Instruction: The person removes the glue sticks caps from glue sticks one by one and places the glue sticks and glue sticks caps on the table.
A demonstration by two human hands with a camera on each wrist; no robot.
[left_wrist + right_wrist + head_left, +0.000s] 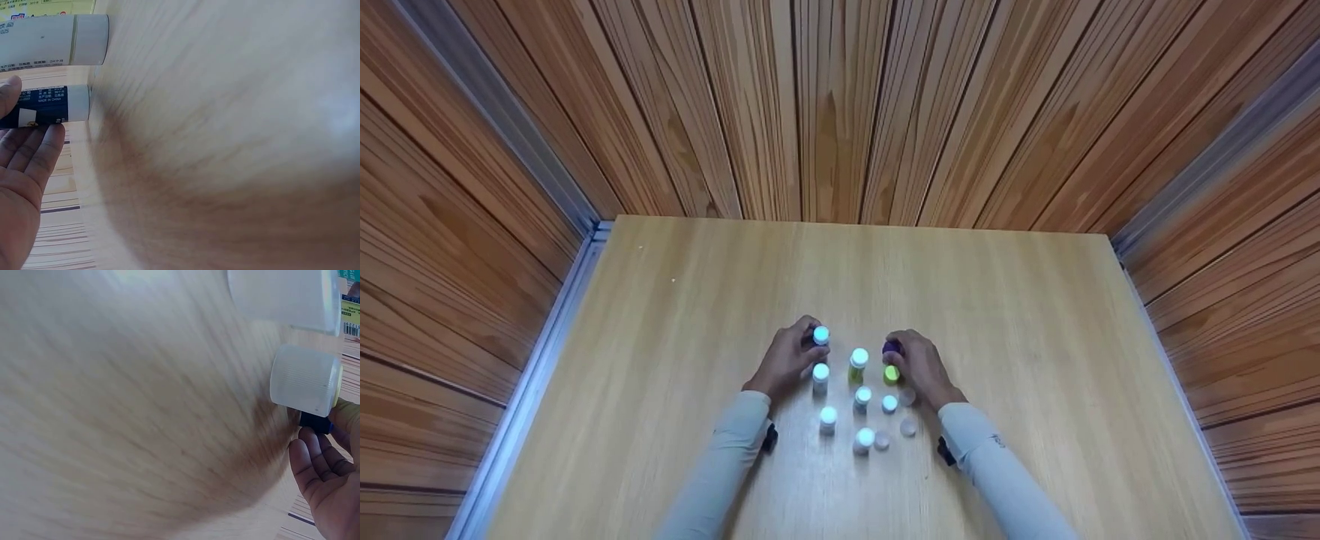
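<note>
My left hand [784, 361] grips a small bottle [820, 335] with a white top, at the far end of the left row. In the left wrist view this bottle's dark blue label [49, 106] shows between thumb and fingers, and its white base meets the table. My right hand [924, 367] pinches a dark blue cap [892, 347] low over the tabletop. The right wrist view shows that dark cap [315, 422] partly hidden behind a translucent ribbed cap [304, 381]. Nearest the right hand is a yellow-green cap [891, 374].
More white-topped bottles stand upright between the hands, among them a white one [820, 377] and a yellow-labelled one [857, 367]. A white cap [889, 403] and several translucent caps [908, 427] lie right of them. Wood-grain panels [840, 112] wall the table.
</note>
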